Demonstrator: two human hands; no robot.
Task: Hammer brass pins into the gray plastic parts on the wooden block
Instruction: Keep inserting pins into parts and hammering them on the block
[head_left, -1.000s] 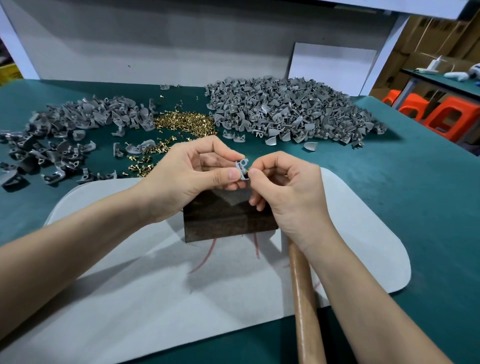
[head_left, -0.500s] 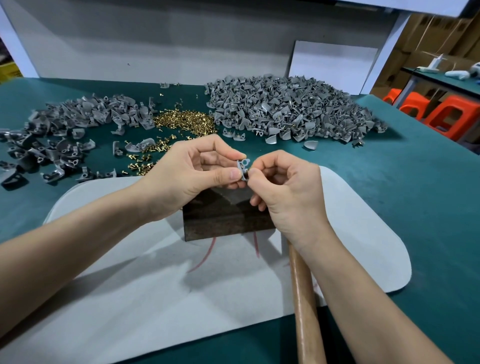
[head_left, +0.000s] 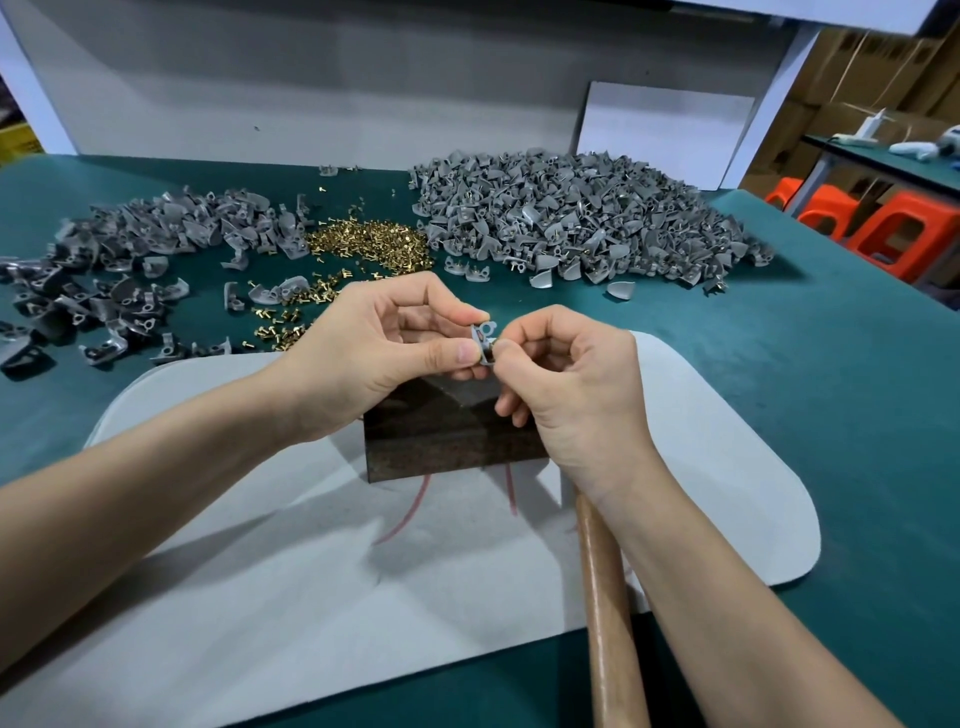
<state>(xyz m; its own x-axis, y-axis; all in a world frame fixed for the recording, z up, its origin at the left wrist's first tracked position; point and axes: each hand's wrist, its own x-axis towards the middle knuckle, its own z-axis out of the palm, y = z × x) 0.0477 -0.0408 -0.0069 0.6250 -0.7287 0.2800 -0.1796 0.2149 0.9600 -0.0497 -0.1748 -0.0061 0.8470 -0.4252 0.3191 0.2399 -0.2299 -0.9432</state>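
Note:
My left hand (head_left: 379, 343) pinches a small gray plastic part (head_left: 483, 338) between thumb and fingers, held above the dark wooden block (head_left: 441, 441). My right hand (head_left: 566, 374) has its thumb and forefinger pinched against the part's right side; whatever it holds there is hidden by the fingertips. The block stands on a pale gray mat (head_left: 311, 571). A hammer's wooden handle (head_left: 608, 613) lies on the mat under my right wrist, its head hidden. Loose brass pins (head_left: 371, 244) lie in a heap behind my hands.
A large heap of gray parts (head_left: 576, 223) lies at the back right of the green table (head_left: 831, 364), and a looser spread of gray parts (head_left: 130, 265) at the back left. Orange stools (head_left: 893, 228) stand beyond the right edge.
Both hands stay together over the block; the right fingertips have closed in slightly on the part's side. Nothing else has moved.

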